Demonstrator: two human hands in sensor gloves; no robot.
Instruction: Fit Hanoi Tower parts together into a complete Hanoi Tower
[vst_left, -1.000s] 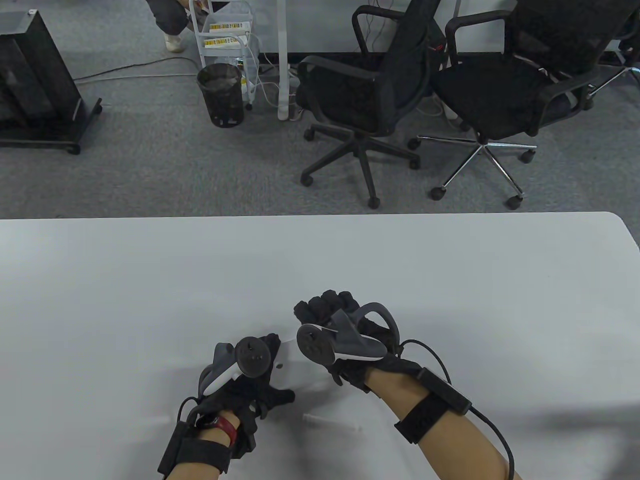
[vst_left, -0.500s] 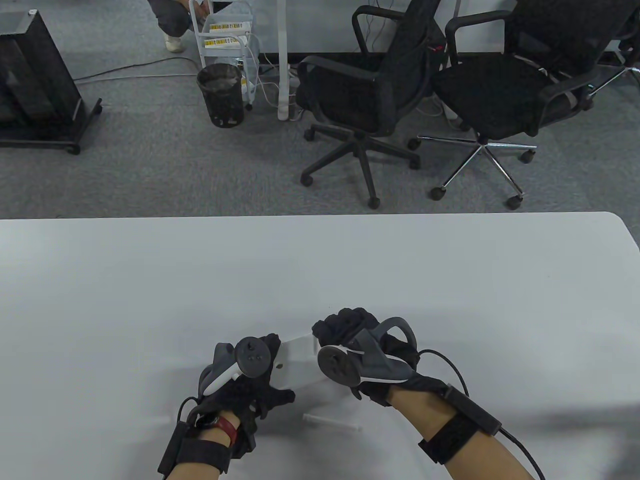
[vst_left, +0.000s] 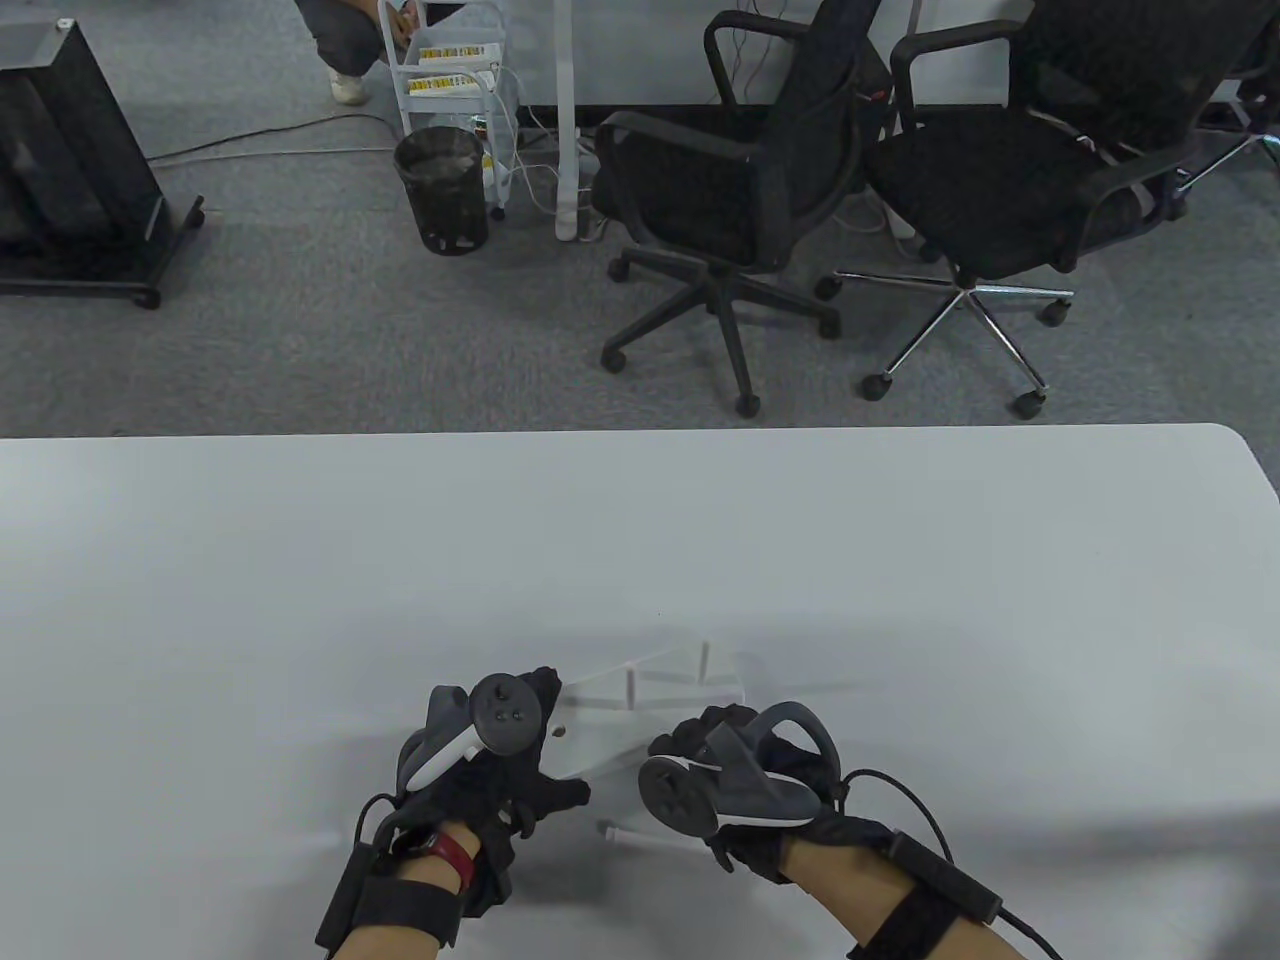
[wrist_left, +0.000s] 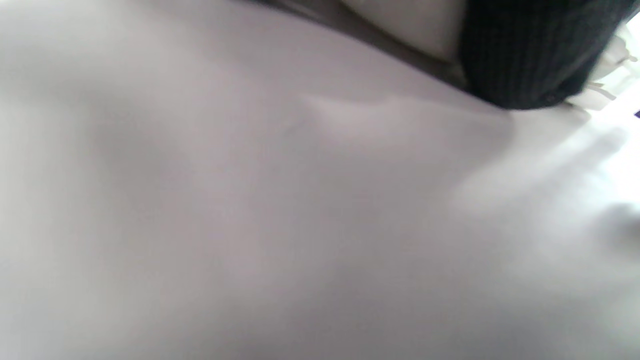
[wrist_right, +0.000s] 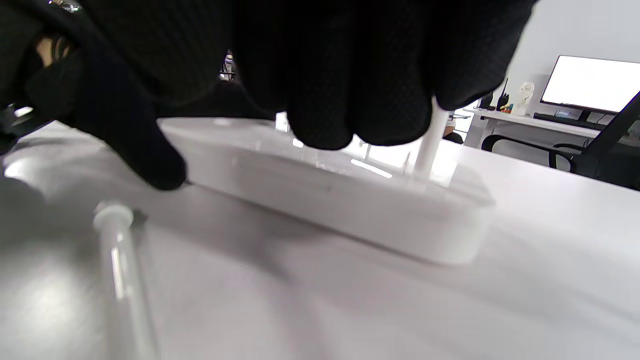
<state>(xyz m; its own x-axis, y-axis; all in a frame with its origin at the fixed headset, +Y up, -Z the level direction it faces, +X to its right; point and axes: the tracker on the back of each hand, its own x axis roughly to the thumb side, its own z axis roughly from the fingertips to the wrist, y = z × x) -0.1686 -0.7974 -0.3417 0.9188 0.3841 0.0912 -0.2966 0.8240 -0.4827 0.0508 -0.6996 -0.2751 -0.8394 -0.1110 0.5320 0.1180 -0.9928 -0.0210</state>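
The white Hanoi base (vst_left: 655, 712) lies on the table with two short pegs standing in it, one near the middle (vst_left: 631, 685) and one at the far right (vst_left: 705, 660). My left hand (vst_left: 545, 740) holds the base's left end. My right hand (vst_left: 690, 745) hovers at the base's near edge, fingers curled and empty. A loose white peg (vst_left: 650, 838) lies on the table just under it. In the right wrist view the base (wrist_right: 350, 210), a standing peg (wrist_right: 430, 142) and the loose peg (wrist_right: 120, 260) show; my thumb (wrist_right: 150, 160) points down beside the base.
The white table (vst_left: 900, 560) stretches far and right of the base. Two black office chairs (vst_left: 740, 200) stand on the floor beyond its far edge. The left wrist view is a blur of white surface with one dark glove finger (wrist_left: 530, 55).
My right hand has pulled back from the base's far right end toward me, uncovering the two standing pegs, and now hangs above the loose peg. My left hand has not moved.
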